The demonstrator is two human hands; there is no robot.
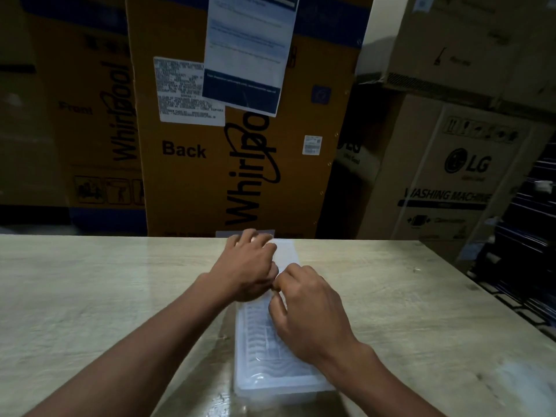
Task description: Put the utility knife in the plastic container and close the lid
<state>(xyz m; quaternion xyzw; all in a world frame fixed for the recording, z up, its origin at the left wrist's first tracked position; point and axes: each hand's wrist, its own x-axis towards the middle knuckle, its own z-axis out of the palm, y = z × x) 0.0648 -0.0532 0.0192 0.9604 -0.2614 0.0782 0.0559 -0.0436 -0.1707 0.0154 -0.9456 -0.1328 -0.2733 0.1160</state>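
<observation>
Your left hand (251,266) flat, fingers spread on far half of plastic container (272,353); right hand (304,308) curled, pressing lid (261,326) on near half. Container lies lengthwise under both palms on table (90,290). Utility knife not visible, can't tell where.

The desk (90,281) lies bare and open to the left and right of the long plastic container (270,356), which runs lengthwise away from the person at mid-desk. Both hands, left (249,266) and right (304,311), rest on it. Behind the far edge, stacked cardboard boxes (240,145) wall off passage.
</observation>
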